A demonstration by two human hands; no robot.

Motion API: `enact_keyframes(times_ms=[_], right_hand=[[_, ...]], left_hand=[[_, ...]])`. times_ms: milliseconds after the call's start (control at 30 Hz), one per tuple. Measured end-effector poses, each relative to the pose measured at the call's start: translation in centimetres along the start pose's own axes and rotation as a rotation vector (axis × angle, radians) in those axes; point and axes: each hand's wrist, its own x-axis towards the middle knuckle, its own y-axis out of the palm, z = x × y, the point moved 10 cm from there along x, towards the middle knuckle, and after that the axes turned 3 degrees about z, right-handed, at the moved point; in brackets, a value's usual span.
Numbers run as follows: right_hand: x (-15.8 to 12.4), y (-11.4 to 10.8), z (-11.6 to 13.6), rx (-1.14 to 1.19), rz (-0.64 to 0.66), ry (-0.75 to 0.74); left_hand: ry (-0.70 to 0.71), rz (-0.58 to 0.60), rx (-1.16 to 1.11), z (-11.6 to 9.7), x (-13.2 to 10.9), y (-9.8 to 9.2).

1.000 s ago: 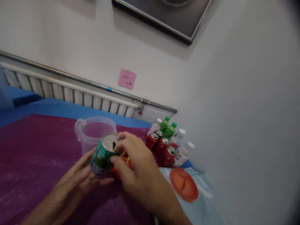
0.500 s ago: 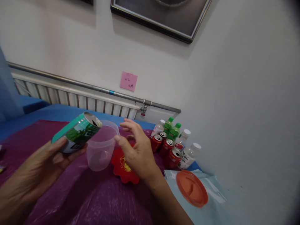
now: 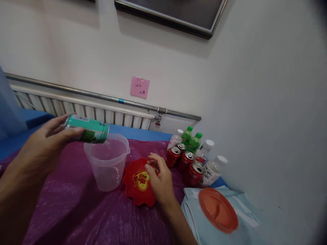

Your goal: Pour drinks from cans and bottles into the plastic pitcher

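My left hand [image 3: 43, 143] grips a green drink can [image 3: 88, 128], tipped on its side with its top over the rim of a clear plastic jug [image 3: 107, 163]. The jug stands on a purple plastic sheet [image 3: 63, 211]. My right hand [image 3: 159, 180] rests over the right edge of a red scalloped dish [image 3: 138, 182] beside the jug; its fingers are curled together at the tips, and whether they pinch anything is too small to see.
Several red cans [image 3: 189, 163] and small bottles [image 3: 201, 153] with green and white caps stand against the wall corner. An orange lid [image 3: 218, 211] lies on a pale blue cloth [image 3: 204, 228] at the right. A radiator [image 3: 84, 110] and pipe run along the back wall.
My left hand has lifted the can from the table and tipped it flat over the jug. My right hand let go of the can's top and dropped to the red dish.
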Motion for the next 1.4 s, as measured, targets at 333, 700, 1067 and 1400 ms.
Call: enact_keyframes(times_ms=[333, 700, 1067, 1400], right_hand=[[-1.5, -0.1, -3.4, -0.013, -0.004, 0.095], [-1.7, 0.9, -3.7, -0.102, 0.036, 0.06], [-1.9, 1.5, -4.2, -0.188, 0.07, 0.021], [-1.8, 1.7, -4.0, -0.199, 0.087, -0.001]], left_hand=[[0.15, -0.018, 0.243, -2.3, -0.7, 2.1], [0.182, -0.034, 0.33, -1.5, -0.8, 1.4], [0.235, -0.055, 0.317, -1.4, -0.3, 0.8], [0.217, -0.043, 0.339, -1.5, -0.3, 1.2]])
